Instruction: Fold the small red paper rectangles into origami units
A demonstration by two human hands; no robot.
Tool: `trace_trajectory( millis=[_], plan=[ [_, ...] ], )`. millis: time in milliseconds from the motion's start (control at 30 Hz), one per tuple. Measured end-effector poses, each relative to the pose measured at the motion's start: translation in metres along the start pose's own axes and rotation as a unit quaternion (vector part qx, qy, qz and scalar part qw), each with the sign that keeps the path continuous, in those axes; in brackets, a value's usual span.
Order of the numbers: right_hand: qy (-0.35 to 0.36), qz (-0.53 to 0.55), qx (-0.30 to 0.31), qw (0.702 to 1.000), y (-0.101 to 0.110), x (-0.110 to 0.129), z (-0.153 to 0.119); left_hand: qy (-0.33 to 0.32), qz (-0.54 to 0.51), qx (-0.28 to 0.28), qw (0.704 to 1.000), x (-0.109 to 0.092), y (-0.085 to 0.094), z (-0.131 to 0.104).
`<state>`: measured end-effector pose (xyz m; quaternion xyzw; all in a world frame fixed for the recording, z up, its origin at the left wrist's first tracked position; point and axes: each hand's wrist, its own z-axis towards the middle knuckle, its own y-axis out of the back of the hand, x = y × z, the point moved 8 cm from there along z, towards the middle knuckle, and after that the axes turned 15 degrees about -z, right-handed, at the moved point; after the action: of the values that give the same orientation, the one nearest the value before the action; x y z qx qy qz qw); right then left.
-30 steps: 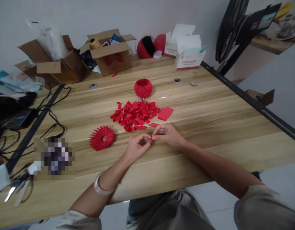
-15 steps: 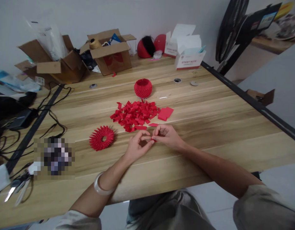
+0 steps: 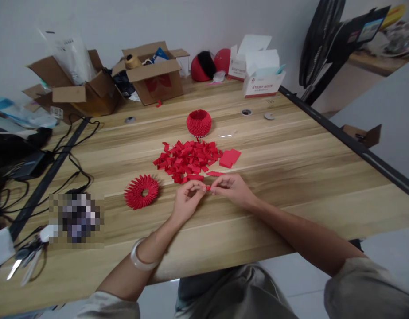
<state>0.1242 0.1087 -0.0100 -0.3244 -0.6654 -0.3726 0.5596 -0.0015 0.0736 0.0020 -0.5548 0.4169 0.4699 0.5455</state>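
Between my two hands a small red paper piece [image 3: 208,188] is pinched, its fold too small to make out. My left hand [image 3: 188,199] grips its left end with thumb and fingertips; my right hand [image 3: 233,191] pinches the right end. Just beyond them lies a loose pile of folded red paper pieces [image 3: 187,158]. A stack of red paper sheets [image 3: 229,157] rests at the pile's right, and a narrow red strip [image 3: 215,174] lies near my right fingers. Left of my hands is a flat spiky red paper ring [image 3: 138,196]. A round red paper bowl [image 3: 199,124] stands behind the pile.
Open cardboard boxes [image 3: 157,82] and white sticky note boxes [image 3: 262,85] line the back. Black cables [image 3: 71,155], scissors [image 3: 23,257] and a blurred-out object [image 3: 78,218] occupy the left side. A black fan [image 3: 319,44] stands beyond the right edge.
My left hand has shifted slightly left and its fingers have closed onto the paper piece. More of the red piece now shows between both hands' fingertips.
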Motion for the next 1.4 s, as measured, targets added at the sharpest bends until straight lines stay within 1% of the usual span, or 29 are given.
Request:
trace_trajectory(
  millis=[67, 133, 233, 300, 433, 533, 633, 700, 800, 867, 933, 1000, 1033, 1100, 1167, 1267, 1400],
  plan=[
    [0.001, 0.006, -0.003, 1.000, 0.000, 0.001, -0.001, 0.020, -0.004, 0.005, 1.000, 0.003, 0.000, 0.001],
    [0.005, 0.010, -0.002, 1.000, 0.000, 0.003, -0.001, 0.055, -0.020, 0.007, 0.998, 0.009, 0.001, 0.002],
    [0.016, 0.006, 0.007, 1.000, 0.000, 0.006, -0.001, 0.105, -0.070, 0.004, 0.992, 0.018, 0.001, 0.004],
    [0.029, 0.004, 0.009, 1.000, 0.000, 0.009, -0.002, 0.123, -0.102, 0.006, 0.987, 0.022, 0.001, 0.004],
    [0.041, 0.033, 0.029, 0.998, 0.000, 0.012, -0.002, 0.113, -0.123, 0.018, 0.986, 0.020, -0.001, 0.005],
    [0.021, 0.060, 0.047, 0.997, -0.002, 0.004, 0.000, 0.092, -0.110, 0.030, 0.989, 0.013, -0.003, 0.005],
    [0.024, 0.049, 0.040, 0.998, -0.001, -0.001, 0.002, 0.060, -0.087, 0.028, 0.994, 0.006, -0.003, 0.004],
    [0.052, 0.021, 0.023, 0.998, 0.000, 0.001, 0.002, 0.042, -0.073, 0.024, 0.996, 0.003, -0.003, 0.004],
    [0.135, -0.055, -0.014, 0.989, 0.003, 0.015, -0.003, 0.031, -0.045, 0.025, 0.998, 0.003, -0.003, 0.003],
    [0.205, -0.124, -0.043, 0.970, 0.002, 0.028, -0.010, 0.022, -0.024, 0.023, 0.999, 0.002, -0.003, 0.003],
    [0.270, -0.186, -0.064, 0.943, -0.001, 0.040, -0.019, 0.005, -0.001, 0.019, 1.000, 0.000, -0.002, 0.002],
    [0.310, -0.220, -0.070, 0.922, -0.004, 0.047, -0.024, -0.019, 0.023, 0.013, 0.999, -0.004, -0.001, 0.001],
    [0.318, -0.226, -0.068, 0.918, -0.005, 0.048, -0.025, -0.033, 0.033, 0.008, 0.999, -0.006, 0.000, 0.001],
    [0.316, -0.215, -0.059, 0.922, -0.004, 0.048, -0.024, -0.053, 0.042, 0.000, 0.998, -0.009, 0.001, 0.000],
    [0.297, -0.185, -0.048, 0.936, -0.002, 0.046, -0.021, -0.061, 0.039, -0.003, 0.997, -0.009, 0.001, -0.001],
    [0.253, -0.148, -0.041, 0.955, 0.002, 0.041, -0.016, -0.056, 0.025, 0.006, 0.998, -0.008, 0.000, -0.001],
    [0.214, -0.102, -0.039, 0.971, 0.004, 0.035, -0.012, -0.043, 0.008, 0.019, 0.999, -0.007, -0.002, -0.002]
  ],
)
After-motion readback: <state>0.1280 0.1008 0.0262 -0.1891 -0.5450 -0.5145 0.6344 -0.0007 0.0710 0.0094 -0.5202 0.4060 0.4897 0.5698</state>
